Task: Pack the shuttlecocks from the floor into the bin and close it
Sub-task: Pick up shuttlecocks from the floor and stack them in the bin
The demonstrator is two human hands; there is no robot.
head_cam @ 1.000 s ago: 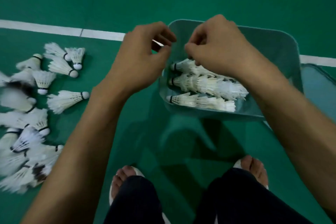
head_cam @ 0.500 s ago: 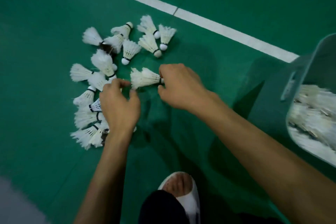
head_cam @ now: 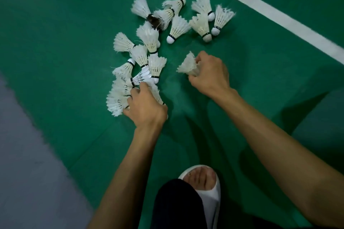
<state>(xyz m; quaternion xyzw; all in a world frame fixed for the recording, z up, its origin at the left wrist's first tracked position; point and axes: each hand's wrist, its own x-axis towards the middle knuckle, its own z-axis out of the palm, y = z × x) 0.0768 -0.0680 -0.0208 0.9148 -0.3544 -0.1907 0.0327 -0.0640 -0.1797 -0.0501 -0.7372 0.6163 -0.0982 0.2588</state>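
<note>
Head view: past a white slipper [head_cam: 211, 199], the left hand [head_cam: 147, 107] curls round a bunch of white feather shuttlecocks [head_cam: 117, 98] mid-frame. The right hand [head_cam: 211, 74] grips a single white feather shuttlecock [head_cam: 187, 65], cork hidden. They look feather-light and crushable, so the cork is the safer hold. Loose shuttlecocks [head_cam: 176, 28] lie higher on open green floor [head_cam: 65, 33], short of the white line [head_cam: 279, 16]. The bin is out of frame.

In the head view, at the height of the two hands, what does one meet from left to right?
The grey floor strip → bunch of shuttlecocks → left hand gripping it → single shuttlecock → right hand holding it → white court line.
</note>
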